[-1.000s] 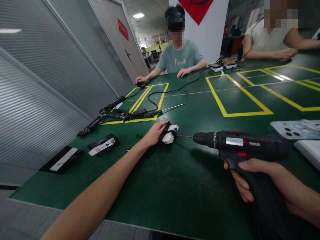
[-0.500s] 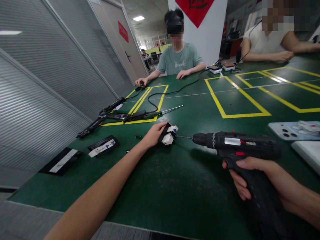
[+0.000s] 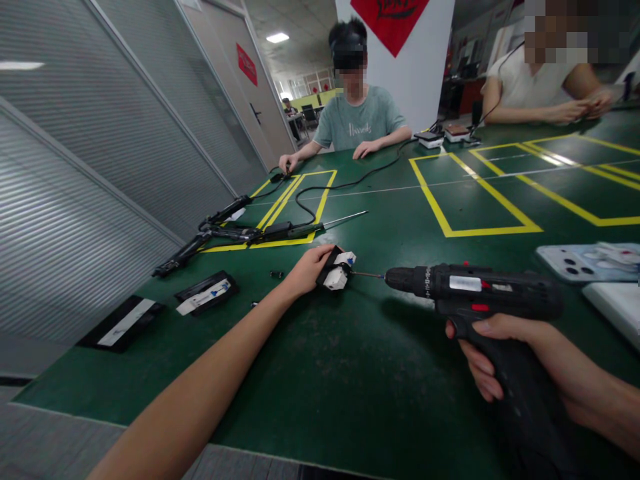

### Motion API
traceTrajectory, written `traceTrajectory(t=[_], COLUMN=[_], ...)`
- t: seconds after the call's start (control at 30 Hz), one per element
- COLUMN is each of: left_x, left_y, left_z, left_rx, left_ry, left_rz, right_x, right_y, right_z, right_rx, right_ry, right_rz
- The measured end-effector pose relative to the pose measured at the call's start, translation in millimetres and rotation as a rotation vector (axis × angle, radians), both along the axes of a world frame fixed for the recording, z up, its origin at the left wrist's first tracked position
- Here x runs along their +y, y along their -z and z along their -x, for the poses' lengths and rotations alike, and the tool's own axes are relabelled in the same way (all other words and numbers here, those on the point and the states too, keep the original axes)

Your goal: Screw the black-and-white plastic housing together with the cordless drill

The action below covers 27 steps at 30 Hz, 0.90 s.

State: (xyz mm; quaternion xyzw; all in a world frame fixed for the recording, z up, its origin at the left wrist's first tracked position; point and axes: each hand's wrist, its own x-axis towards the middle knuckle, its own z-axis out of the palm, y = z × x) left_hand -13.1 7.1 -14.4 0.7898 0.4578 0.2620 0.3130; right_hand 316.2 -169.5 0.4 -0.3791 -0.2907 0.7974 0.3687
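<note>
My left hand [image 3: 307, 270] is closed around a small black and white block-like part [image 3: 336, 277], its white face turned to the right. A black cordless drill [image 3: 465, 288] is gripped in my right hand [image 3: 515, 347], with a finger by the trigger. The drill's long thin bit [image 3: 369, 275] points left and its tip meets the part's right side; the exact contact point is too small to make out. Left of my forearm lie a black piece with a white strip and blue bits [image 3: 210, 293] and a flat black plate with a white strip [image 3: 123, 323].
Small dark screws [image 3: 276, 273] lie near my left wrist. Black jointed arms [image 3: 225, 230], a screwdriver [image 3: 325, 225] and a cable [image 3: 350, 182] lie farther back. A phone [image 3: 575, 261] and a white box [image 3: 615, 310] are at right. Two people sit across the green table [image 3: 350, 387].
My hands, the part and the drill hold nearly the same positions. The person at the far right has brought both hands together, and the other person's hand at far left shifts slightly.
</note>
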Motion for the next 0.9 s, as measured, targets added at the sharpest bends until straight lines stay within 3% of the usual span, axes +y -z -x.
traceTrajectory(t=[0.9], left_x=[1.1], left_y=[0.8], left_z=[0.5], left_rx=[0.012], left_ry=[0.001], left_rz=[-0.018], right_x=[-2.0], right_y=[-3.0], right_z=[1.8], right_rx=[-0.002], right_ry=[0.012], right_rz=[0.032])
